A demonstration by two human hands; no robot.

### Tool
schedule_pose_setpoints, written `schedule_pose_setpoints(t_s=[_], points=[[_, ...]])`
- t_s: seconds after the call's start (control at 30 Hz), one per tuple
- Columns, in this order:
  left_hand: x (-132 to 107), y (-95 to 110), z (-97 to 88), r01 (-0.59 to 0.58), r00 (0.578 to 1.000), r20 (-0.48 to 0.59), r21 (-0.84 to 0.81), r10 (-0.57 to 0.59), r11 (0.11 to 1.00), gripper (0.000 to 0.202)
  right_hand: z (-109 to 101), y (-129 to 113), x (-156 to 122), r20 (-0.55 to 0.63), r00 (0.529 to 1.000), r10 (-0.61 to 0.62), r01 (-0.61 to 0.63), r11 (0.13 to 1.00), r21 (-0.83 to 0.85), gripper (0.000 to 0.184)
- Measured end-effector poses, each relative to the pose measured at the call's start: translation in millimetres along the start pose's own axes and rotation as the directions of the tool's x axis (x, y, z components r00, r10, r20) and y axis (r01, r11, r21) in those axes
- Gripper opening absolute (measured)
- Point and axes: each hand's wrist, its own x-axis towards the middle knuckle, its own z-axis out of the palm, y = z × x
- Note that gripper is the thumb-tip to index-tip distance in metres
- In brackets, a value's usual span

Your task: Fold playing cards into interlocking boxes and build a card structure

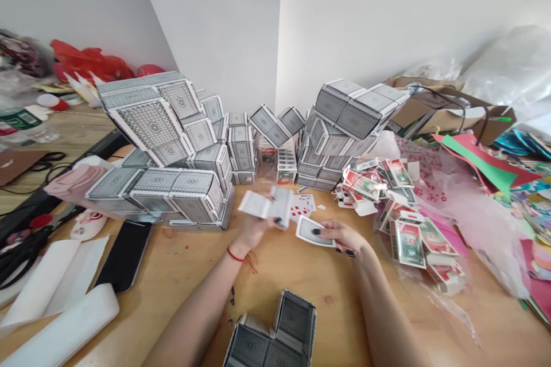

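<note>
My left hand (253,230), with a red string on its wrist, grips folded playing cards (269,206) that are blurred by motion. A playing card (314,231), patterned back up, is pinched in my right hand (342,236) close by; whether more cards lie under it I cannot tell. Between and behind the hands, several loose playing cards (303,205) lie face up on the wooden table (344,298). Nearest to me, between my forearms, stands a block built of folded cards (275,332), partly cut off by the frame's lower edge.
Stacked card blocks (172,126) rise at the left, with more card blocks (344,109) at the right. Opened card boxes (408,235) are heaped at the right beside clear plastic. A black phone (124,255), scissors (30,255) and a white case (64,327) lie at the left.
</note>
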Motion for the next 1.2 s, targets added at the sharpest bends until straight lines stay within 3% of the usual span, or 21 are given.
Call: schedule_pose_setpoints(t_s=[0.07,0.13,0.27,0.37,0.47,0.67,0.9,1.03,1.2], points=[[2.8,1.9,-5.6,-0.017,0.999,-0.031,-0.085,0.015,0.996,0.044,-8.6,2.6,-6.3,-0.048,0.999,-0.007,0.009,0.999,0.039,0.025],[3.7,1.3,-4.9,0.003,1.000,0.017,-0.142,-0.001,0.990,0.051,-9.9,5.8,-7.7,-0.077,0.996,-0.038,0.044,0.996,0.078,0.026],[0.7,-3.8,8.3,0.141,0.983,0.155,-0.269,-0.102,0.953,0.048,10.8,12.0,4.1,-0.013,0.994,-0.112,0.112,0.980,0.165,0.026],[-2.4,-4.6,12.7,0.239,0.966,0.188,-0.394,-0.177,0.887,0.050,29.0,14.0,13.0,0.049,0.982,-0.181,0.164,0.956,0.244,0.026],[-3.4,-4.0,10.4,0.257,0.966,0.147,-0.540,-0.211,0.801,0.047,37.9,13.3,16.0,0.044,0.972,-0.232,0.212,0.938,0.273,0.028],[0.4,-1.6,9.4,0.182,0.961,-0.007,-0.733,-0.275,0.655,0.015,44.9,9.9,17.1,-0.007,0.962,-0.273,0.264,0.923,0.280,0.028],[5.3,6.9,10.6,0.149,0.939,-0.055,-0.825,-0.340,0.545,0.025,50.2,10.2,20.0,0.014,0.968,-0.249,0.237,0.938,0.254,0.028],[7.1,8.0,9.7,0.112,0.930,-0.101,-0.838,-0.353,0.533,0.027,51.1,9.6,19.8,0.029,0.969,-0.247,0.232,0.939,0.254,0.027],[6.3,6.8,10.9,0.116,0.934,-0.117,-0.794,-0.337,0.597,0.022,56.8,7.6,18.8,0.046,0.968,-0.245,0.224,0.938,0.263,0.027]])
